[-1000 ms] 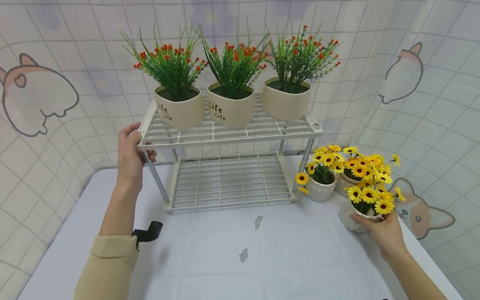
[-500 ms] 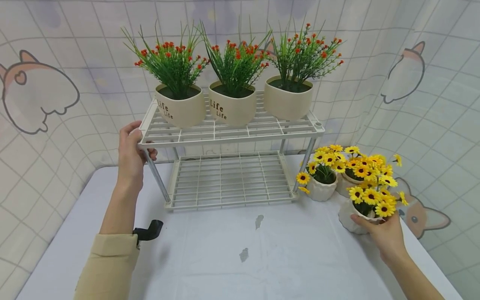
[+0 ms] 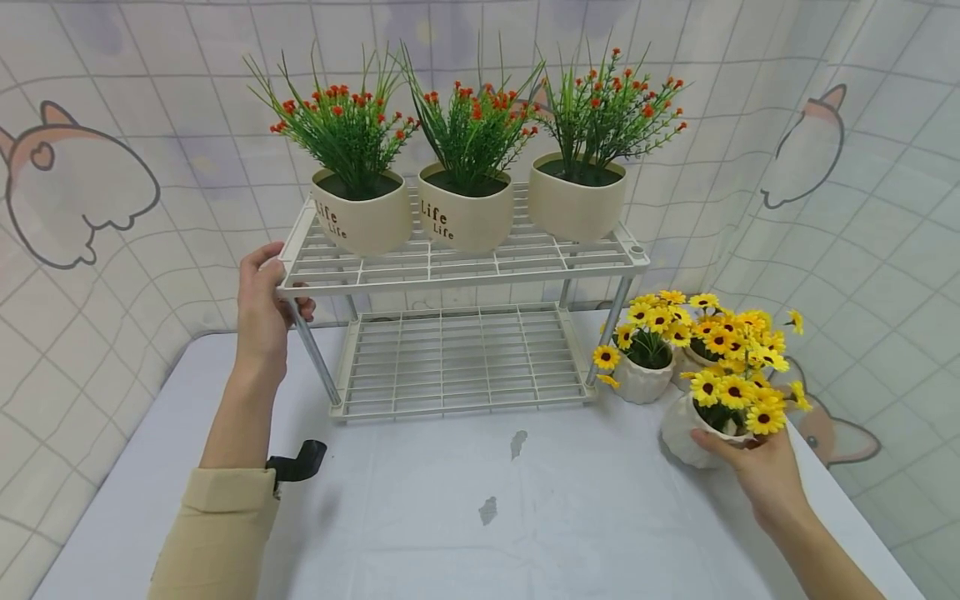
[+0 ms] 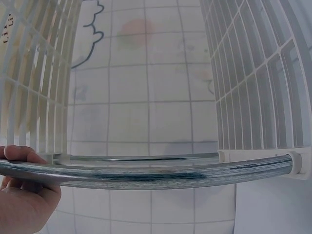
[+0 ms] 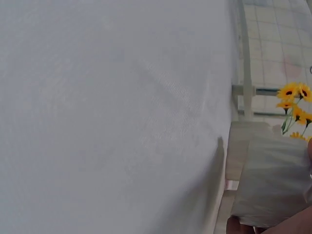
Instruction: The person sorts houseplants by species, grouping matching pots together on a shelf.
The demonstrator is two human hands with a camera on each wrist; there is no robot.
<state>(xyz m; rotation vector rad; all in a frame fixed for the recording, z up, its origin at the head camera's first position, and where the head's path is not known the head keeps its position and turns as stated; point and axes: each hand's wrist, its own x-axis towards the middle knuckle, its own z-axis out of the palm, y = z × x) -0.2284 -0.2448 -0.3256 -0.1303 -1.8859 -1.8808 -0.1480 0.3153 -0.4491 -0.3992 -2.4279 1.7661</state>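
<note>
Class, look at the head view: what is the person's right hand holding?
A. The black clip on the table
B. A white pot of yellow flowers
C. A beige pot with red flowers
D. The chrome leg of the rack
B: the right hand grips the white pot of yellow flowers at the table's right side, while the left hand holds the rack.

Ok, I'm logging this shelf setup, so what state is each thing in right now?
Left hand: grips the rack's top left corner.
Right hand: holds the nearest sunflower pot.
Nearest sunflower pot: tilted, in the hand.
Rack: upright on the table.
Top shelf: holds three red-flower pots, upright.
Lower shelf: bare.
Two other sunflower pots: upright on the table.
</note>
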